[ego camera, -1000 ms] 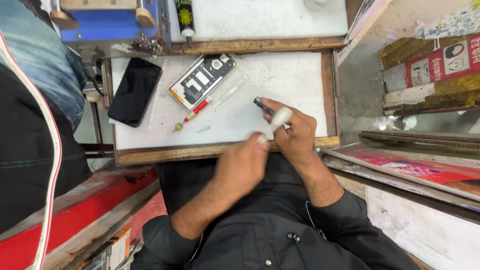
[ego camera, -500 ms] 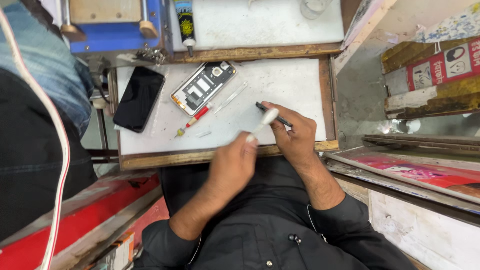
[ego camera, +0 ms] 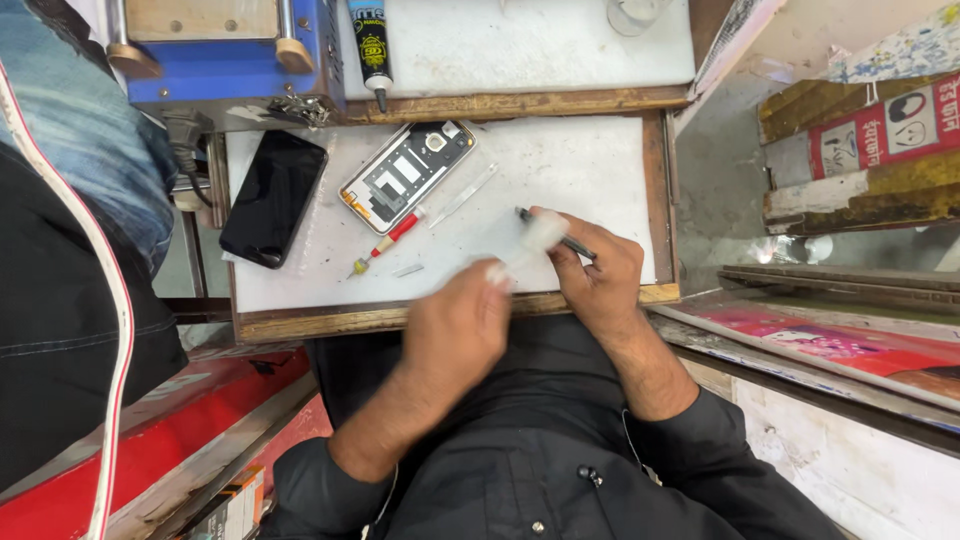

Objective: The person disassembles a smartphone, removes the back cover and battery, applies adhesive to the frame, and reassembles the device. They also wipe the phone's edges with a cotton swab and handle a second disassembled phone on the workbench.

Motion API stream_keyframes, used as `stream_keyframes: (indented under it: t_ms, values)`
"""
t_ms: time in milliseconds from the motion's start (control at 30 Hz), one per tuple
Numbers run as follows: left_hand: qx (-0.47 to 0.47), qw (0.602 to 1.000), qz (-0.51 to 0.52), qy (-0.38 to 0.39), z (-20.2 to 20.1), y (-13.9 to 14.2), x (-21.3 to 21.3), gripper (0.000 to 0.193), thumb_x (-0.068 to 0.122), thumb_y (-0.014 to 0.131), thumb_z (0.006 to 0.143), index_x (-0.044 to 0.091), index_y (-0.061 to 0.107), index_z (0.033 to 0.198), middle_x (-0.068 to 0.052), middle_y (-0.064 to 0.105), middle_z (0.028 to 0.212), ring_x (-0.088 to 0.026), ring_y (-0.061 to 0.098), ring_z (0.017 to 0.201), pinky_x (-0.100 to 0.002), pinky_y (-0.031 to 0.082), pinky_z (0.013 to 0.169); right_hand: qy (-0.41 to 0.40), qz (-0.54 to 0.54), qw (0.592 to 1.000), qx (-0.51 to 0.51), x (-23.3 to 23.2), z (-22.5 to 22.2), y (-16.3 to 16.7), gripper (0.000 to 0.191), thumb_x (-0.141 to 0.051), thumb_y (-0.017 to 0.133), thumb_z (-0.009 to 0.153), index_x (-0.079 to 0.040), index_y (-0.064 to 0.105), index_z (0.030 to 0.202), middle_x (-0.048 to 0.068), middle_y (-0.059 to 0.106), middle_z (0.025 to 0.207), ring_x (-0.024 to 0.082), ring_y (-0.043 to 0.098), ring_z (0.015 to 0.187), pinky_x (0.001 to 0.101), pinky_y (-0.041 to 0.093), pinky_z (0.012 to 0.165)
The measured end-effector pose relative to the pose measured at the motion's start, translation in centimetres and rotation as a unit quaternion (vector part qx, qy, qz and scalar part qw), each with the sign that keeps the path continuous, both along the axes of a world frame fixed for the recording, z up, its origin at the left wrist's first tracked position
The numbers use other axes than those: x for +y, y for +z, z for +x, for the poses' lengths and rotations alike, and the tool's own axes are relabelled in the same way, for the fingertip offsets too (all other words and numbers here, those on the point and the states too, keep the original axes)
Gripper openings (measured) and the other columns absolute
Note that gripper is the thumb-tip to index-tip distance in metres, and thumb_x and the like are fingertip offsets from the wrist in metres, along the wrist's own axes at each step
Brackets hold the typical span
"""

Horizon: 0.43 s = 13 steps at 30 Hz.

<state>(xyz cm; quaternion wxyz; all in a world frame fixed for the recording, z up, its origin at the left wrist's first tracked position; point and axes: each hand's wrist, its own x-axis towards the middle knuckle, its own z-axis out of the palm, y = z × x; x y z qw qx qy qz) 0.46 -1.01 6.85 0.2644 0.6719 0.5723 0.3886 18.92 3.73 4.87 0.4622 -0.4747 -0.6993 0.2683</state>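
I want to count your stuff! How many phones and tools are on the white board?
Phones: 2, a black phone and an opened phone
Screwdrivers: 1, red-handled screwdriver
Tweezers: 1, clear tweezers
Total: 4

Your table (ego camera: 600,165) beyond the work in hand

Take the opened phone frame (ego camera: 408,176) as your landmark: a black phone (ego camera: 273,197) lies face up well to its left, a red-handled screwdriver (ego camera: 387,241) lies just below it, a clear strip (ego camera: 463,195) sits just to its right, and a black glue tube (ego camera: 369,45) with a blue machine (ego camera: 232,60) stand above it.
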Motion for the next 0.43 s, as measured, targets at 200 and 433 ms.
stream_keyframes:
  t_ms: [200,433]
  values:
    - [0.041,0.996,-0.061,0.048,-1.7,-0.7,2.1,0.016,0.021,0.059,0.105,0.007,0.066,0.109,-0.017,0.07,0.081,-0.04,0.069,0.07,-0.048,0.052,0.058,-0.017,0.01,0.999,-0.041,0.2,-0.2,-0.4,0.028,0.001,0.077,0.094,-0.002,0.072,0.121,0.014,0.078,0.113,0.022,0.078,0.103,0.0314,0.064,0.086]
    - [0.039,0.998,-0.018,-0.039,0.4,-0.8,0.6,0.019,0.022,0.06,0.1,0.006,0.067,0.11,-0.017,0.071,0.086,-0.041,0.069,0.07,-0.049,0.054,0.058,0.011,0.002,1.0,-0.014,0.2,-0.2,-0.4,0.03,0.003,0.064,0.098,-0.004,0.07,0.127,0.016,0.076,0.121,0.024,0.078,0.111,0.0335,0.067,0.093]
